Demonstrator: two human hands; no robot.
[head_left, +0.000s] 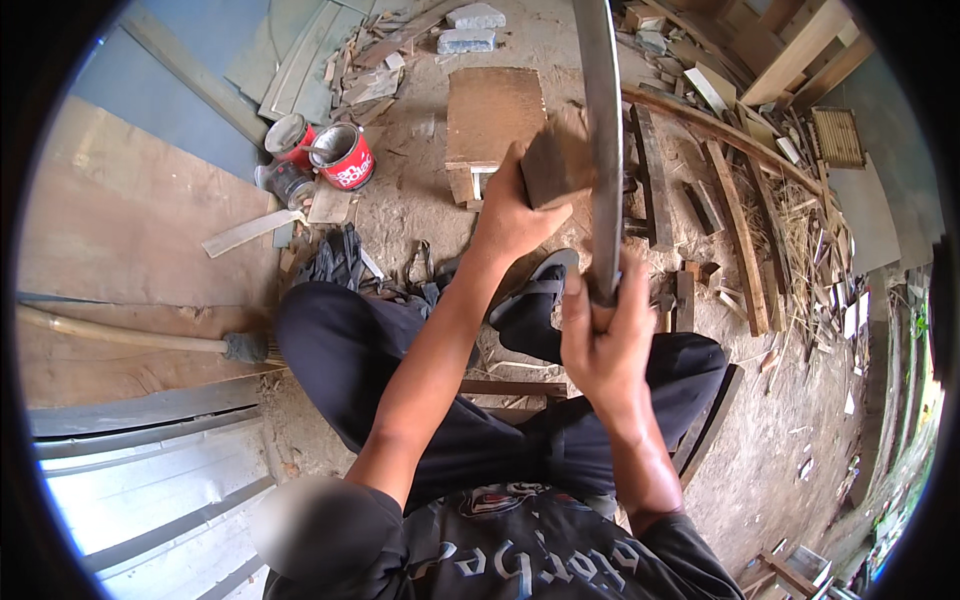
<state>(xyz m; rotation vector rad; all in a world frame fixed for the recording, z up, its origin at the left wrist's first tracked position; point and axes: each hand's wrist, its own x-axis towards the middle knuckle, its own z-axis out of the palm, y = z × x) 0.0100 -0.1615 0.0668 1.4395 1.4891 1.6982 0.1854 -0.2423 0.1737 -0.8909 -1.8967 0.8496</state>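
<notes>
Blade [604,150] and wood [558,172] in curled hands [508,222]

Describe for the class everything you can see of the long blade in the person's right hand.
The long blade is flat, narrow and grey, apparently metal. The right hand grips its short brown handle, which looks wooden and is mostly covered. It runs up the picture beyond the top edge, so its tip is unseen. It passes beside the wooden block; whether they touch is unclear.
</notes>
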